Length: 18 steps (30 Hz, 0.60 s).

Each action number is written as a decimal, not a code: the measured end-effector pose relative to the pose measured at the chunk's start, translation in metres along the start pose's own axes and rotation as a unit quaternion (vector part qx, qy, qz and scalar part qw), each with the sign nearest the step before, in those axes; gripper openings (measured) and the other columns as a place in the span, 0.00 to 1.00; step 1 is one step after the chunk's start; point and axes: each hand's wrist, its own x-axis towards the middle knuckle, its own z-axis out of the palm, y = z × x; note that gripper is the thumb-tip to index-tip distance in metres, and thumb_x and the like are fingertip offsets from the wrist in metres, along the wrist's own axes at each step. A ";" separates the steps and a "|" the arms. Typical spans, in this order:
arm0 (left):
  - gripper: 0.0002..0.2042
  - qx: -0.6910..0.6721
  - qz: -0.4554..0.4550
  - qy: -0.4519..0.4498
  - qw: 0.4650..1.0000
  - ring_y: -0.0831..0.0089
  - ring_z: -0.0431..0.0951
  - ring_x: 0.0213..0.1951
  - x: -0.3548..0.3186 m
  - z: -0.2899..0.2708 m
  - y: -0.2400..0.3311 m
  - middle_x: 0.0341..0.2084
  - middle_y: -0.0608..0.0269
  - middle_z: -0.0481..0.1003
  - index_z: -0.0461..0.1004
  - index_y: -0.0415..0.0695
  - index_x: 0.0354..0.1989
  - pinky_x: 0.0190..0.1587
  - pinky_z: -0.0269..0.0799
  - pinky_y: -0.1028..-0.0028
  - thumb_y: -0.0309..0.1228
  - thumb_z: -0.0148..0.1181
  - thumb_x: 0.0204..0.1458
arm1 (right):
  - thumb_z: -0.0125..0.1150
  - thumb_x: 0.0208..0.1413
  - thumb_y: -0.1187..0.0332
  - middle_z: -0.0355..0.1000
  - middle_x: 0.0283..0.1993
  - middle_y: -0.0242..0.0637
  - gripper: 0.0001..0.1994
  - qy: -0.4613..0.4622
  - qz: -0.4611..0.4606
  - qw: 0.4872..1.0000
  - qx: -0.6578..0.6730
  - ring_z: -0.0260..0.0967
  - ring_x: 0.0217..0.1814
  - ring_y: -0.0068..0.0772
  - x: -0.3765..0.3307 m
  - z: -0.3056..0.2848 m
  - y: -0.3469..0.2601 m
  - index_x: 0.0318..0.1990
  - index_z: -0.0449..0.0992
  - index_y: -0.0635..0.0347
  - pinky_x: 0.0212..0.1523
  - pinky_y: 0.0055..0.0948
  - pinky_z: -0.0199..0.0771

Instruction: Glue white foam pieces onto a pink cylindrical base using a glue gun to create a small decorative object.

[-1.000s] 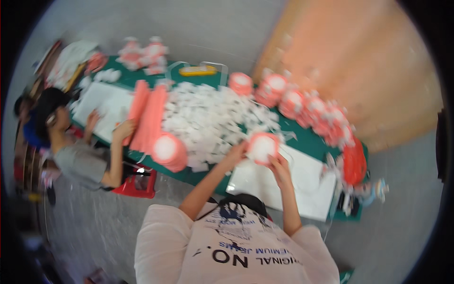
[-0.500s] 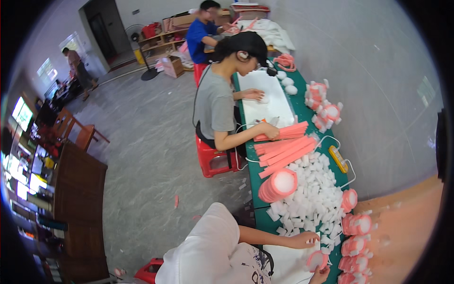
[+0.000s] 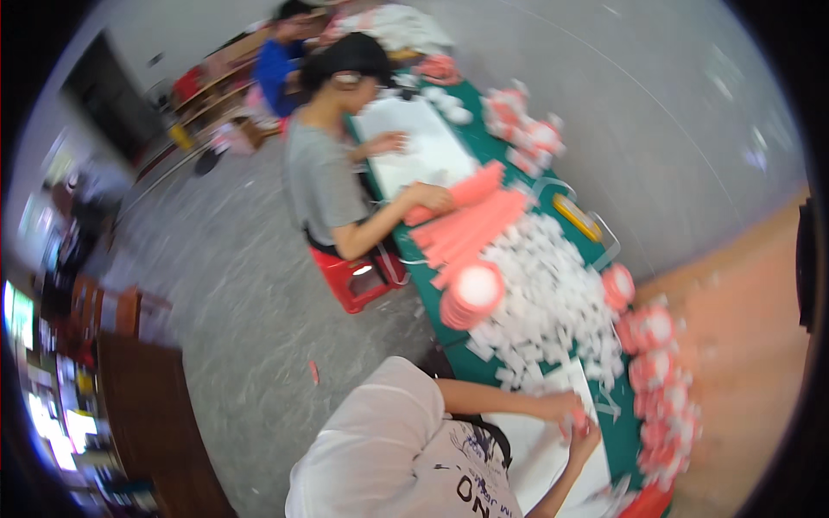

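Fisheye view down onto a long green desk point(image 3: 621, 432) running from the upper middle to the lower right of the frame. At lower right, above a white board point(image 3: 528, 449), the wearer's left hand point(image 3: 558, 406) and right hand point(image 3: 588, 439) meet around a pink piece point(image 3: 570, 425). Both hands look closed on it, the left's grip from above and the right's from below; blur hides the exact finger placement, and the piece's full shape is covered.

The piece is probably very light, soft and springy, like foam, with little slip but easily dented or torn. A gentle pinch at its outer edge should suit it better than a hard squeeze.

No box or tray can be made out near the hands; supplies lie loose on the desk. Right of centre is a heap of small white pieces point(image 3: 553, 298), with a stack of pink-rimmed white discs point(image 3: 475, 289) beside it and pink strips point(image 3: 471, 229) beyond. Pink-and-white bundles point(image 3: 654, 371) line the right edge. A red bag-like thing point(image 3: 649, 502) is cut off at the lower right; its contents cannot be told.
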 end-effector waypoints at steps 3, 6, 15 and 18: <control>0.25 0.016 0.028 -0.019 0.999 0.59 0.67 0.34 0.006 0.008 -0.016 0.27 0.56 0.70 0.71 0.44 0.26 0.38 0.62 0.64 0.47 0.67 0.18 | 0.56 0.34 0.77 0.70 0.33 0.48 0.17 0.004 0.056 0.998 0.021 0.68 0.36 0.45 -0.010 -0.005 -0.002 0.37 0.72 0.66 0.39 0.33 0.66; 0.17 0.094 -0.010 -0.126 0.988 0.61 0.66 0.43 0.010 -0.007 -0.012 0.37 0.58 0.69 0.69 0.45 0.37 0.46 0.57 0.66 0.31 0.57 0.33 | 0.57 0.36 0.74 0.71 0.34 0.45 0.16 0.049 0.073 0.996 0.032 0.69 0.34 0.38 -0.016 0.007 0.015 0.38 0.71 0.65 0.34 0.28 0.68; 0.20 0.159 0.025 -0.138 0.977 0.62 0.67 0.37 0.034 -0.016 -0.015 0.31 0.61 0.71 0.69 0.46 0.40 0.37 0.62 0.66 0.31 0.60 0.33 | 0.59 0.34 0.76 0.70 0.29 0.44 0.12 0.075 0.088 0.993 0.030 0.66 0.29 0.41 -0.009 -0.007 0.003 0.32 0.73 0.64 0.34 0.31 0.66; 0.20 0.111 0.043 -0.140 0.983 0.63 0.67 0.38 0.036 -0.015 -0.012 0.32 0.61 0.71 0.69 0.45 0.40 0.37 0.62 0.67 0.31 0.60 0.33 | 0.59 0.34 0.76 0.70 0.29 0.44 0.12 0.058 0.115 0.991 0.047 0.65 0.29 0.42 -0.012 -0.011 0.000 0.32 0.73 0.64 0.35 0.32 0.65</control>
